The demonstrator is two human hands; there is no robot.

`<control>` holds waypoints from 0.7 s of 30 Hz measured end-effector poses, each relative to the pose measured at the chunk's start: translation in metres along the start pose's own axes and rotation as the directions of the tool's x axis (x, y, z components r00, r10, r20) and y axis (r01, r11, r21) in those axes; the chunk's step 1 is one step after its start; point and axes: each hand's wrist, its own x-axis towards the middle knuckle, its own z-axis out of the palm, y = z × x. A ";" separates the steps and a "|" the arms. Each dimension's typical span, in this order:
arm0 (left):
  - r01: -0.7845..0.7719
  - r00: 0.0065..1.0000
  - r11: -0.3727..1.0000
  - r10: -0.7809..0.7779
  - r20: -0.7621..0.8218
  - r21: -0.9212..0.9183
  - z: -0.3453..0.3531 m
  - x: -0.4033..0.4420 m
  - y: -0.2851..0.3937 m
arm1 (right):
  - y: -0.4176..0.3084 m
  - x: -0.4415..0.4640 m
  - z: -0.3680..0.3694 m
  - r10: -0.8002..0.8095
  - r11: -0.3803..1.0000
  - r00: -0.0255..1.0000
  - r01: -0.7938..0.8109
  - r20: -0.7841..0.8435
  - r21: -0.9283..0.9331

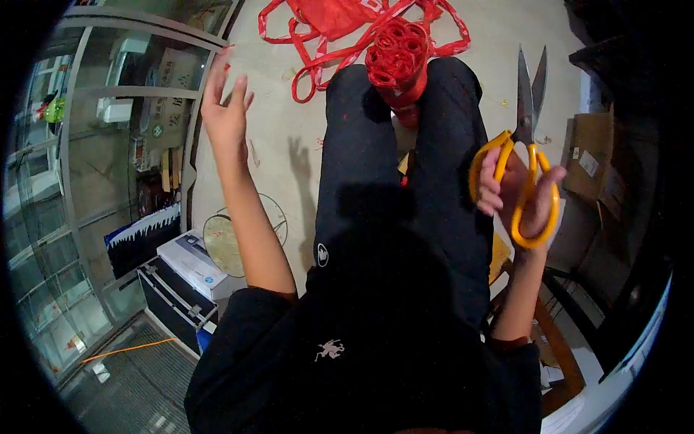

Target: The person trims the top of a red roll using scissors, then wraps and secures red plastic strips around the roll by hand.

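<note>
In my right hand (512, 184) is a pair of scissors (530, 94) with yellow handles; the blades point up and stand slightly apart. My left hand (228, 108) is raised at the left with its fingers apart, near the glass door frame. A tiny red scrap shows by its fingers; whether it touches them I cannot tell. Between my knees stands a bundle of red rolled strips (397, 54), its coiled ends facing up. Beyond it, red straps and a red sheet-like piece (336, 16) lie on the floor.
Glass doors (137, 65) run along the left. Near them sit a white box (189, 260) on a black case (172, 298) and a round disc (224, 244). At the right are a cardboard box (589, 155) and a wooden chair part (567, 372).
</note>
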 end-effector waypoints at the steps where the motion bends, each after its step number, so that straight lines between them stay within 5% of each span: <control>1: -0.060 0.998 0.950 0.062 0.001 0.307 -0.001 0.005 -0.003 | 0.002 0.003 0.001 -0.015 0.970 0.973 -0.042 -0.231 -0.238; 3: -0.017 0.999 0.928 0.032 -0.034 0.373 0.016 -0.001 -0.012 | 0.012 0.007 -0.002 -0.130 0.868 0.909 -0.089 -0.396 -0.488; 5: 0.014 0.968 0.985 0.029 0.247 -0.172 0.039 -0.013 -0.017 | 0.005 0.010 0.001 -0.078 0.925 0.910 -0.086 -0.408 -0.370; 10: -0.573 0.738 0.819 0.504 0.448 0.024 0.130 -0.052 0.007 | 0.015 0.012 -0.002 -0.022 1.000 0.978 0.025 -0.209 0.011; 12: -0.402 0.880 0.913 0.365 0.304 0.065 0.154 -0.047 -0.003 | 0.015 0.012 0.002 -0.015 1.000 0.978 0.011 -0.210 -0.023; 19: -0.370 0.913 0.923 0.383 0.140 -0.110 0.159 -0.004 -0.017 | 0.017 0.026 0.015 0.047 0.996 0.967 -0.063 -0.250 -0.056; 21: -0.389 0.910 0.915 0.400 0.111 -0.108 0.154 -0.003 -0.020 | 0.013 0.035 0.023 -0.126 0.851 0.959 -0.026 -0.252 -0.524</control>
